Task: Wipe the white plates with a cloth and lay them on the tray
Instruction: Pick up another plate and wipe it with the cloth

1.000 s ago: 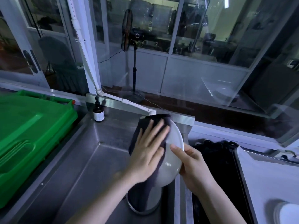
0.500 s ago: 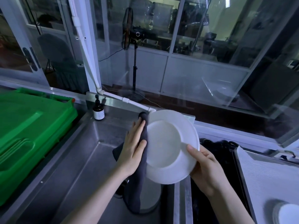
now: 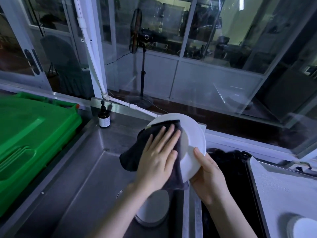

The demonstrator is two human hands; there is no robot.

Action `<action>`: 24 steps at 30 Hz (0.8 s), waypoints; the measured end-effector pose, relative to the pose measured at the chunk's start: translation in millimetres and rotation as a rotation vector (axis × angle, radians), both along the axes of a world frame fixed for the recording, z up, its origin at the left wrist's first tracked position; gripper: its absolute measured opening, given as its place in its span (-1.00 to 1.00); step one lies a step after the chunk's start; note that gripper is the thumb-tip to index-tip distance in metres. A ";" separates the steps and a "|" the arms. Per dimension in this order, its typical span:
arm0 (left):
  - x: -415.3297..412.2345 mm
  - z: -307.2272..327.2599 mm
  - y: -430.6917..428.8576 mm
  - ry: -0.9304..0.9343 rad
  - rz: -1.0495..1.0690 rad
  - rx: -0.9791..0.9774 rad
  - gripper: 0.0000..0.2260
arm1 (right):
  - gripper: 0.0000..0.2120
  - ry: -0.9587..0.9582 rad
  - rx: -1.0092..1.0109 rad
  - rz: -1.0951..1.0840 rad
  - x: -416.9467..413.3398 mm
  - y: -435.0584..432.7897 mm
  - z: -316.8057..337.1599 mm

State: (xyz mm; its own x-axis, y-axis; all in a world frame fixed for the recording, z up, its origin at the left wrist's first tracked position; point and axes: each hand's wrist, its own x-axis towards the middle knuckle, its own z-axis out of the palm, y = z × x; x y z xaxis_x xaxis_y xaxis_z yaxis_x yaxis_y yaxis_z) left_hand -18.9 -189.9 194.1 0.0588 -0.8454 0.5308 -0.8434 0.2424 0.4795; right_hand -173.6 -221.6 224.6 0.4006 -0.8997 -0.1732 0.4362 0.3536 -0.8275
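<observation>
Both forearms enter from the bottom edge, cut off below the elbow. In the near right corner a second plate [image 3: 307, 228] lies on the pale tray [image 3: 283, 189]; the frame's edge cuts it off and it is blurred. Low in the steel sink [image 3: 77, 169] sits a stack of plates [image 3: 154, 212], partly hidden behind the left forearm and the hanging cloth, so they cannot be counted.

Above the sink, the right hand [image 3: 208, 174] grips the lower right rim of a white plate [image 3: 194, 134], thumb on the front face, fingers hidden behind. The plate is held tilted on edge, in the air, left of the tray. The left hand [image 3: 157, 158] lies flat with its fingers straight and slightly spread, pressing a dark cloth [image 3: 131, 157] against the plate's face. The cloth covers the plate's left part and its loose end droops.

Between sink and tray lies something black [image 3: 228, 162], too dark to make out. A green bin lid [image 3: 30, 134] fills the left side. A brown pump bottle [image 3: 104, 117] stands on the steel surface [image 3: 125, 123] behind the sink. A white pipe [image 3: 92, 66] runs down to it. Beyond the window glass [image 3: 214, 93] stands a pedestal fan [image 3: 137, 31] in a dim room.
</observation>
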 end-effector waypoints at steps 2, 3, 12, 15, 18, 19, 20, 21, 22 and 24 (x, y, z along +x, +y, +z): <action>11.6 2.9 -1.1 0.030 0.021 0.034 -0.54 | -0.60 0.016 -0.017 -0.040 -5.5 -4.1 5.1; 13.2 2.5 1.2 0.038 0.017 0.037 -0.53 | -0.60 0.004 -0.017 -0.050 -7.8 -6.6 7.6; 7.3 -5.8 -3.1 -0.141 -0.090 0.072 -0.53 | -0.63 0.025 0.030 -0.013 -1.0 2.1 -5.8; 28.1 0.0 -20.3 -0.042 -0.028 0.138 -0.53 | -0.67 0.065 0.020 0.019 -0.6 8.7 -8.2; 27.2 8.6 -23.9 -0.052 -0.046 0.086 -0.54 | -0.69 0.085 -0.001 0.035 -0.1 8.8 -6.5; 22.9 11.1 -22.0 -0.103 -0.080 0.056 -0.54 | -0.68 0.091 -0.006 0.044 0.3 7.6 -5.1; 17.5 12.6 -19.6 -0.158 -0.131 0.035 -0.53 | -0.69 0.101 -0.011 0.056 1.0 6.5 -4.0; 11.7 13.2 -17.3 -0.210 -0.191 0.021 -0.53 | -0.70 0.110 -0.015 0.072 1.2 5.7 -3.7; 6.4 13.5 -14.9 -0.252 -0.244 0.011 -0.55 | -0.70 0.116 -0.021 0.087 1.0 5.4 -4.0; 2.8 15.2 -14.2 -0.298 -0.305 -0.009 -0.56 | -0.70 0.117 -0.031 0.108 -0.2 4.7 -4.7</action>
